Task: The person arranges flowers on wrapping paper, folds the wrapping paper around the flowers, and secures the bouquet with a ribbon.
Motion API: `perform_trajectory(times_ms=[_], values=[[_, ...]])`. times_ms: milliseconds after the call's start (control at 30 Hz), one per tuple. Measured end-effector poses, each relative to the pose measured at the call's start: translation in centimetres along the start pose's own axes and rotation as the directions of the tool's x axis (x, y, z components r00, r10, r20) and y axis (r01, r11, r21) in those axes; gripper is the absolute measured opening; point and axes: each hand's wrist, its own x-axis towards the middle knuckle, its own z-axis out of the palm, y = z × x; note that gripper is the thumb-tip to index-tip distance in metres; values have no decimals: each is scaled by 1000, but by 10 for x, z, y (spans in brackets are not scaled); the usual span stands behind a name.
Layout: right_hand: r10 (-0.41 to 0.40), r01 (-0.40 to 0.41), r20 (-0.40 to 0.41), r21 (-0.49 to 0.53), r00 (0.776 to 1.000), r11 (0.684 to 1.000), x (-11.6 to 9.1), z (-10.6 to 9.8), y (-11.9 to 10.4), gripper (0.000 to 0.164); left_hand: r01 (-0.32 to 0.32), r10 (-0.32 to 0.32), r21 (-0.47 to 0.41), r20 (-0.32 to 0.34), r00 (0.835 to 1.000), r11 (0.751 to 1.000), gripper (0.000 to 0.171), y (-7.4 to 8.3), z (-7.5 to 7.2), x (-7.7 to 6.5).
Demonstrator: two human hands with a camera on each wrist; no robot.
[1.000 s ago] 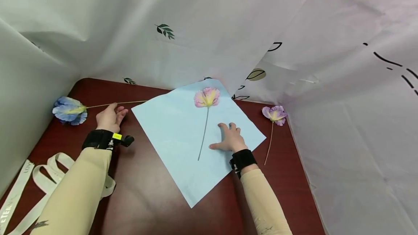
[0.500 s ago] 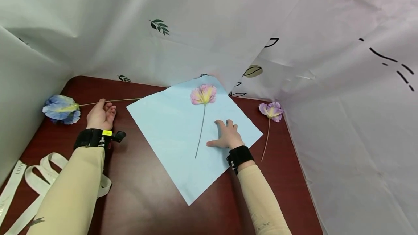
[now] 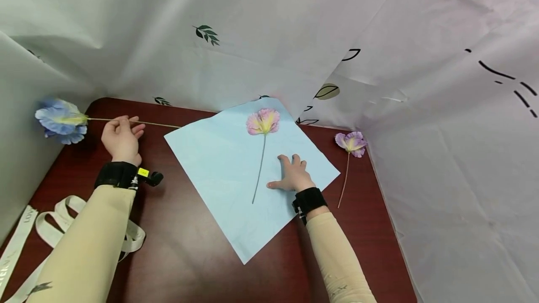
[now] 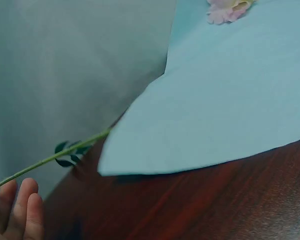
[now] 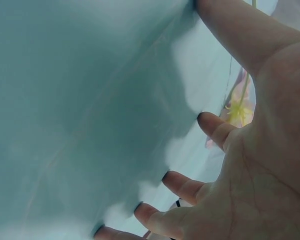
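At the left, my left hand (image 3: 122, 138) pinches the thin stem of a blue artificial flower (image 3: 63, 119), whose bloom is raised off the table near the left wall. The stem's far end runs to the left corner of a light blue sheet of wrapping paper (image 3: 210, 162); the left wrist view shows the green stem (image 4: 50, 158) meeting that edge. My right hand (image 3: 292, 175) rests on the sheet with fingers spread, its fingertips (image 5: 206, 120) pressing the paper. Beside it on the sheet lies a pink and yellow flower (image 3: 264, 122) with a long stem.
A purple flower (image 3: 352, 144) lies on the table right of the sheet. White printed ribbon (image 3: 59, 223) is looped at the lower left, partly under my left sleeve. White patterned cloth walls (image 3: 269, 41) surround the dark red table (image 3: 189, 256).
The blue flower's bloom has risen off the table and shifted left, with my left hand now gripping its stem. My right hand stays in place on the sheet.
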Motion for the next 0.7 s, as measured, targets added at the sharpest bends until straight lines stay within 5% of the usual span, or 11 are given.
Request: perform_trajectory(times_ms=[167,367,700], values=[[-5,5,-2,-1,1000,1000,-1,0,1,105,-139,138,54,16,990,989,24,7,11,-4],[-9,9,-7,-7,1000,1000,-2,1,1,103,-278,279,111,6,960,954,25,16,18,-13],[-14,14,-4,23,1000,1000,-7,-2,0,102,-496,482,212,115,868,842,29,15,26,-22]])
